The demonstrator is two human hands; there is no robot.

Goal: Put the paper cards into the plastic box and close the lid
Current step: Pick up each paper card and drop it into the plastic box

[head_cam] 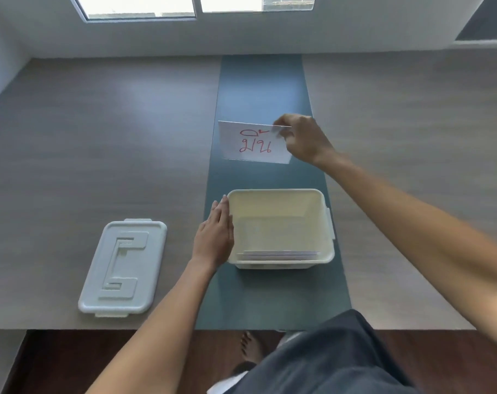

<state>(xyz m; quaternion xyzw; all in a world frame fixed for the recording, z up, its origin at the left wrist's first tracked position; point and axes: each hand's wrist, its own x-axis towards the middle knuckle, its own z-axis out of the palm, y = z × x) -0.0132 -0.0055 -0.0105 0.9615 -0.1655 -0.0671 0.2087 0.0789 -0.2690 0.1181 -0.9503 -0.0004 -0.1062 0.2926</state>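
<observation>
My right hand [301, 139] pinches 1 paper card [254, 143] by its corner above the tabletop [99, 137] beyond the plastic box [280, 228], left hand [214, 234] flat w/ fingers extended vs its side; card may snag the rim if tilted.

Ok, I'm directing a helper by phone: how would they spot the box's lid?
Start at the open plastic box on the teal strip. Left of it, past the left hand, the lid lies flat on the wooden table, white with raised angular ridges.
</observation>
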